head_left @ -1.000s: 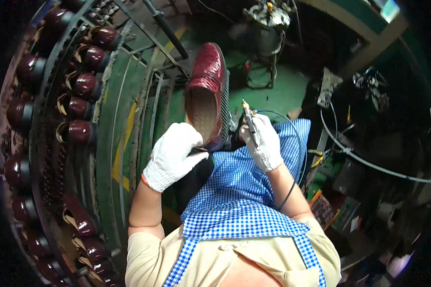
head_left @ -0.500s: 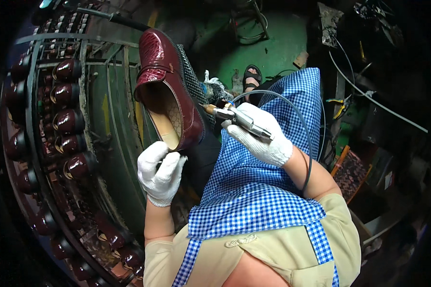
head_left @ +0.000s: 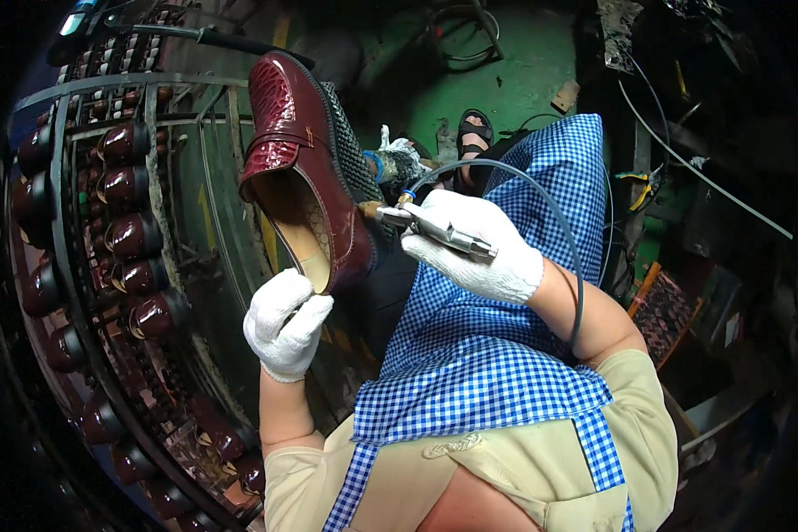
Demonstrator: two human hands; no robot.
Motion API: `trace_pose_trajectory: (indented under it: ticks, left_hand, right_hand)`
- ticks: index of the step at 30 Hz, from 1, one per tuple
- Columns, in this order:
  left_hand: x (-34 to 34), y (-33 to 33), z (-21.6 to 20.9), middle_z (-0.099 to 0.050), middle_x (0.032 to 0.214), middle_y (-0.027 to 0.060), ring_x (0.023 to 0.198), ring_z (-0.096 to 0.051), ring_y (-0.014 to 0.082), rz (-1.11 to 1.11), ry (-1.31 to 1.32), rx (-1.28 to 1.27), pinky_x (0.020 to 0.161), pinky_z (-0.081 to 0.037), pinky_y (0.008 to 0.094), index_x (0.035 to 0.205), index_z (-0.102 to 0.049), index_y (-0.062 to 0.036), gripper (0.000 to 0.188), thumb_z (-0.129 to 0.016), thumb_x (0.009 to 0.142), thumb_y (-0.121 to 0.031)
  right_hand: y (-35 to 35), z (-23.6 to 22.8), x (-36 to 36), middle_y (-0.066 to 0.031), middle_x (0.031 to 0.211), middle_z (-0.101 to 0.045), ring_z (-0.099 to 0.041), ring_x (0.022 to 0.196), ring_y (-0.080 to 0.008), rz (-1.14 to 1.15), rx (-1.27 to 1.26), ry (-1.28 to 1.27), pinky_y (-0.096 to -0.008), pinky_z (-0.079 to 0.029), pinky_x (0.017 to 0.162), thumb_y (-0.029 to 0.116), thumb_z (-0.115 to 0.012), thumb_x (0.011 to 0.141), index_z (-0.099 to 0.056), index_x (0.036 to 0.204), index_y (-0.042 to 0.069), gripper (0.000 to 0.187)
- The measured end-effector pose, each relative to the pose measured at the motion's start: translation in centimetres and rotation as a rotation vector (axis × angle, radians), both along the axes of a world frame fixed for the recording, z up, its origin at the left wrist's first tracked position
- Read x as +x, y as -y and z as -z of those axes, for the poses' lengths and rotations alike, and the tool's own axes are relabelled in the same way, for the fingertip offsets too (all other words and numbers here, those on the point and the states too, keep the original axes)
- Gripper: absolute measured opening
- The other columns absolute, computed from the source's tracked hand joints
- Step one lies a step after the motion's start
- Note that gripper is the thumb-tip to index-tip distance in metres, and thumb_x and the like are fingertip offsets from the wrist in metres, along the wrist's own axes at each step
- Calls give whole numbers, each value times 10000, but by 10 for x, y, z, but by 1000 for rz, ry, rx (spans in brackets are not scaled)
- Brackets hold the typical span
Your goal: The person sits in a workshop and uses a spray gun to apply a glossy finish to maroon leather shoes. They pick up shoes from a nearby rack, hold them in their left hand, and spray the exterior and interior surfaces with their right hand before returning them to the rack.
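Note:
A glossy burgundy loafer [head_left: 350, 222] stands toe-away in front of me, its opening and tan insole facing up. In a white knit glove, my left hand [head_left: 285, 326] pinches the back of the shoe's heel, thumb and fingers closed there. My right hand [head_left: 481, 246], gloved the same way, is wrapped round a small silver air gun [head_left: 448, 237] with a brass-coloured nozzle. The nozzle tip points left at the shoe's right side, close to the sole edge; whether it touches, I cannot tell. A grey air hose [head_left: 541, 197] arcs from its blue fitting back over my right forearm.
A metal rack [head_left: 106, 82] full of similar burgundy shoes [head_left: 160, 310] fills the left side. A black bar [head_left: 253, 44] reaches in behind the toe. My blue checked apron [head_left: 541, 177] covers my lap. Yellow-handled pliers [head_left: 640, 191] and cables lie at right.
The shoe and my left hand have shifted slightly left. The air gun has moved a little left too, its nozzle still beside the shoe. Both hands keep their hold.

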State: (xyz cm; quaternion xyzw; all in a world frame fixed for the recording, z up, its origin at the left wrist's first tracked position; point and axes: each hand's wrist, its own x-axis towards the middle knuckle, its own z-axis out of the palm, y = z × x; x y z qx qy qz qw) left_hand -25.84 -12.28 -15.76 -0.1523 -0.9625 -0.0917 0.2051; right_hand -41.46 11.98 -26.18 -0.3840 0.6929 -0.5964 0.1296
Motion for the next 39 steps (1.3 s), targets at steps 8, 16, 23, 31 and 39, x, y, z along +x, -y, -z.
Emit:
trace_pose_trajectory:
  ticks: [8,16,23,31,39]
  left_hand:
    - [-43,-11,-36,-626,878,25,700,-624,223,170,177,-75,549,-469,346,1027,-804,-168,397,-860,647,-66]
    - [-83,-26,-65,-664,1071,37,1071,-658,289,239,322,-303,1015,-547,497,1176,-761,-173,532,-857,656,-112]
    - [-126,-43,-52,-634,1347,131,1285,-610,393,235,330,-194,1118,-485,558,1313,-592,-106,662,-862,713,-45]
    - [-181,-51,-39,-624,1198,184,1109,-619,409,-23,258,-227,916,-544,478,1243,-573,-67,454,-802,858,-141]
    - [-214,-10,-37,-698,1132,189,1064,-685,364,-249,174,-183,928,-549,417,1204,-664,-25,436,-770,933,-350]
  right_hand:
    - [-28,-12,13,-96,799,-630,-644,674,-263,-75,123,91,-364,-503,604,316,-756,969,-695,998,88,238]
    - [-51,-25,28,-89,833,-643,-656,707,-264,34,172,24,-366,-533,636,291,-758,949,-695,978,98,205]
    - [-47,-33,24,-117,812,-632,-653,703,-289,223,132,11,-375,-548,635,181,-788,895,-705,907,50,156]
    - [-21,-29,-21,-134,816,-634,-665,714,-305,395,102,-100,-389,-545,643,180,-753,949,-726,953,29,154]
    - [33,-6,-33,-114,849,-682,-679,683,-285,406,-148,-71,-374,-536,613,163,-792,924,-745,1051,46,179]
